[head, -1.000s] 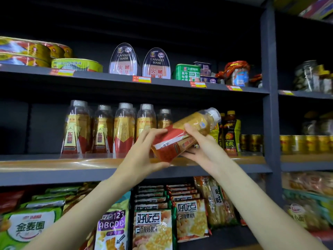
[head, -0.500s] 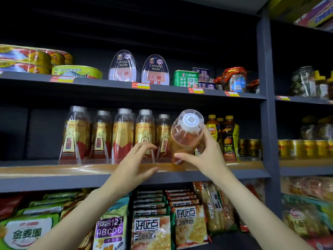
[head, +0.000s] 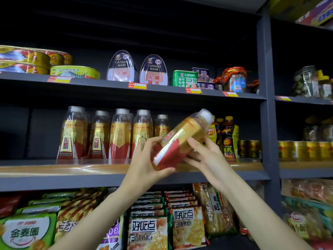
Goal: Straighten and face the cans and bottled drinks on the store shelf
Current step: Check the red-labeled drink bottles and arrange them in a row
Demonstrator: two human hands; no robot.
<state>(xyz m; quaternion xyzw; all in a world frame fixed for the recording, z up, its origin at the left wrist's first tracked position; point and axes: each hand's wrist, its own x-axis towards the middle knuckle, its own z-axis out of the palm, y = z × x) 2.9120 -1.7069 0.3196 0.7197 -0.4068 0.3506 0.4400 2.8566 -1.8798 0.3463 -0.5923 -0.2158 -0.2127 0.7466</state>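
A yellow drink bottle (head: 180,139) with a red and gold label and a white cap is tilted in the air, cap up to the right, in front of the middle shelf (head: 90,170). My left hand (head: 146,163) grips its red lower end from the left. My right hand (head: 207,156) holds its underside and right side with curled fingers. Several matching bottles (head: 119,136) stand upright in a row on the shelf to the left. Dark bottles with yellow caps (head: 228,138) stand just right of the held bottle.
Gold cans (head: 248,148) line the shelf further right, past the dark upright post (head: 268,123). Canned ham tins (head: 153,71) and flat fish tins (head: 75,72) sit on the shelf above. Snack bags (head: 149,230) fill the shelf below.
The bottle pointed its cap at me half a second ago, held by my right hand alone; now it lies tilted sideways and my left hand has taken hold of its base.
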